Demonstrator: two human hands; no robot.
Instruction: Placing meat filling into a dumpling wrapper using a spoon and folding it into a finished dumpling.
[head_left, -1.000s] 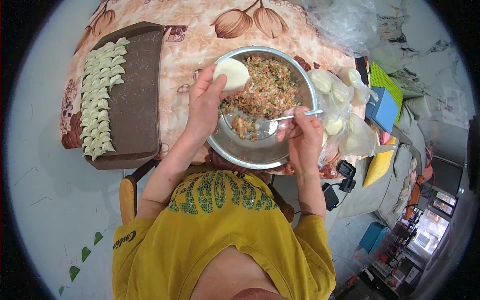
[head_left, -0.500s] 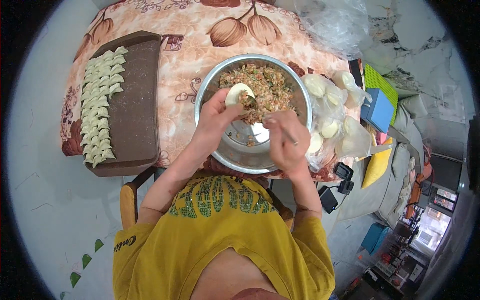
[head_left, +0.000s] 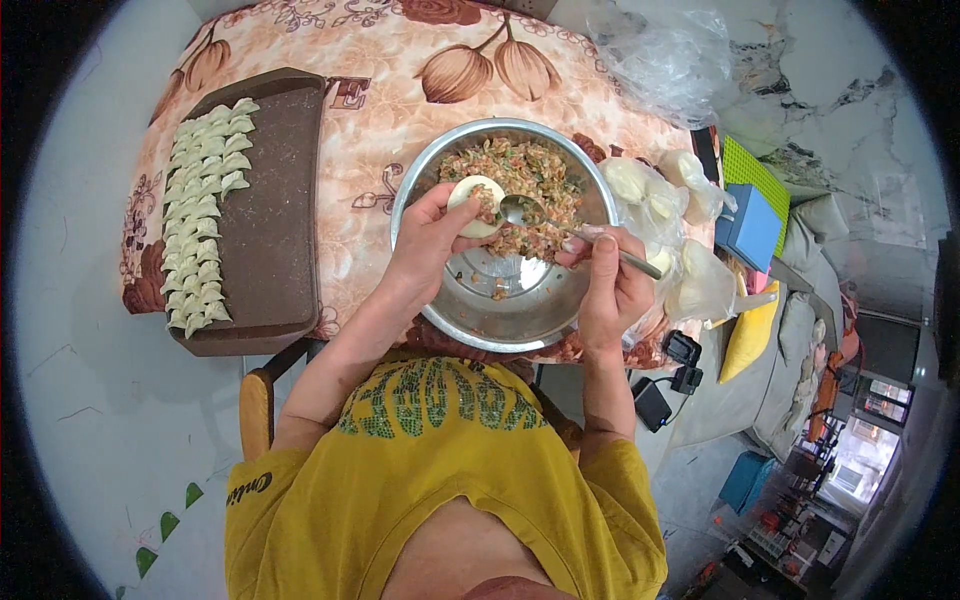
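Note:
My left hand (head_left: 428,238) holds a round dumpling wrapper (head_left: 463,193) with a small heap of filling on it, thumb pressing its near edge. In my right hand (head_left: 612,285) is a metal spoon (head_left: 520,209), gripped by its handle, the bowl just right of the wrapper. Both hands are over a large steel bowl (head_left: 480,322). Chopped filling (head_left: 545,185) fills the bowl's far side, and bare metal shows on its near side. To the left, folded dumplings (head_left: 200,215) lie in rows along one side of a brown tray (head_left: 268,200).
Clear plastic bags with pale wrappers (head_left: 640,190) crowd the bowl's right side. A crumpled plastic bag (head_left: 670,60) lies at the table's far right. A blue box (head_left: 750,225) stands beyond the bags. Black adapters (head_left: 655,403) are by the near right edge.
The spoon has drawn back to the right from the wrapper, leaving filling on it. My right hand has moved right and turned, while my left hand stays almost in place.

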